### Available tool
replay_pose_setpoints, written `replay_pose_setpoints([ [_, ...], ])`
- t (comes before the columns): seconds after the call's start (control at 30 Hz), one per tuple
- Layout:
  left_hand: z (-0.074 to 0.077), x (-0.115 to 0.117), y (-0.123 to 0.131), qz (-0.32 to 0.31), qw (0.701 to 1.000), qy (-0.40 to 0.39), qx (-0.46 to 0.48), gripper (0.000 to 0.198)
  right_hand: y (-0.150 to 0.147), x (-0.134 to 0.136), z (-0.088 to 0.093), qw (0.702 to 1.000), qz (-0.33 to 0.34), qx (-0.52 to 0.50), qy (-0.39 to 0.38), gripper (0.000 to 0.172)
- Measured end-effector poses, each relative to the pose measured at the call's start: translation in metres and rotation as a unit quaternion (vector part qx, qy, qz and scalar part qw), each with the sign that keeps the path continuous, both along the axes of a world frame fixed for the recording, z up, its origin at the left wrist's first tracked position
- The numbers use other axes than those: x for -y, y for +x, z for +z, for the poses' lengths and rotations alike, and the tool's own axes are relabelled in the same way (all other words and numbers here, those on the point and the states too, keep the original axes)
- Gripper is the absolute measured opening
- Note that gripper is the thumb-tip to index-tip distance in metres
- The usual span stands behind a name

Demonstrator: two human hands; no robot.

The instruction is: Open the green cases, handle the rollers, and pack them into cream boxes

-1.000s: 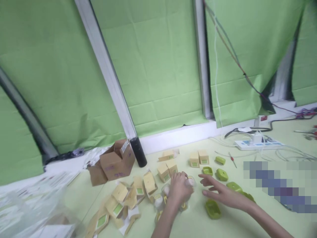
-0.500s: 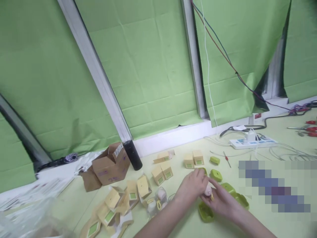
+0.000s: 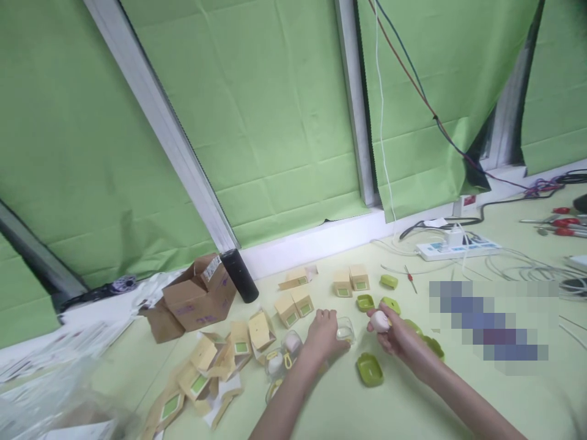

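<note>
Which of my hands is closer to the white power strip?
Right. The right hand, holding a small pale item, is below and left of the power strip in view; the left hand is farther left, at a clear plastic case.

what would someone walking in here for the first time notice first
Green sheets would likely catch the eye first, filling most of the upper picture. Below them, a black cylinder stands beside an open brown cardboard box, left of centre. Right of centre, the right hand has a whitish rounded item in its grip, while the left hand is at a clear plastic case.
</note>
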State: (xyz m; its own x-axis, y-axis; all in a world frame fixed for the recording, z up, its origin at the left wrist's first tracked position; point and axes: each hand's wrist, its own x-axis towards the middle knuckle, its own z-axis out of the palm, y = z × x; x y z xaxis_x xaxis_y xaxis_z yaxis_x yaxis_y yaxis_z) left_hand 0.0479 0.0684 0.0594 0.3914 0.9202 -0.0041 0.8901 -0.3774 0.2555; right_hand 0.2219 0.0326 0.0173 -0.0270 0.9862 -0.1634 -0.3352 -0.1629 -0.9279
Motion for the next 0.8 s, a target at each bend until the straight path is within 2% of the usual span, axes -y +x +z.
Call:
replay_pose_setpoints([
  [0.1,-0.004,0.026,0.008,0.007,0.999,0.014,0.032,0.036,0.004,-0.001,-0.004,0.991,0.005,0.121,0.053,0.032],
  [0.2,-0.021,0.057,0.015,-0.018,0.995,-0.038,0.087,0.038,0.005,0.001,-0.009,0.968,0.033,0.235,0.084,0.029],
  [0.3,-0.042,0.079,0.013,-0.009,0.973,-0.095,0.212,0.043,0.004,0.004,-0.014,0.942,0.081,0.313,0.087,0.03],
  [0.4,-0.055,0.085,0.001,0.024,0.935,-0.11,0.336,0.037,0.001,0.007,-0.021,0.926,0.106,0.353,0.087,0.03],
  [0.47,-0.058,0.083,-0.009,0.055,0.882,-0.146,0.444,0.038,0.0,0.007,-0.025,0.919,0.11,0.367,0.089,0.029],
  [0.6,-0.064,0.078,-0.017,0.1,0.735,-0.201,0.64,0.05,0.002,0.002,-0.025,0.918,0.092,0.375,0.091,0.037],
  [0.7,-0.066,0.08,-0.015,0.1,0.628,-0.252,0.729,0.058,0.009,-0.002,-0.017,0.923,0.072,0.368,0.09,0.036],
  [0.8,-0.066,0.087,-0.015,0.097,0.518,-0.358,0.771,0.057,0.014,-0.002,-0.004,0.929,0.048,0.357,0.082,0.039],
])
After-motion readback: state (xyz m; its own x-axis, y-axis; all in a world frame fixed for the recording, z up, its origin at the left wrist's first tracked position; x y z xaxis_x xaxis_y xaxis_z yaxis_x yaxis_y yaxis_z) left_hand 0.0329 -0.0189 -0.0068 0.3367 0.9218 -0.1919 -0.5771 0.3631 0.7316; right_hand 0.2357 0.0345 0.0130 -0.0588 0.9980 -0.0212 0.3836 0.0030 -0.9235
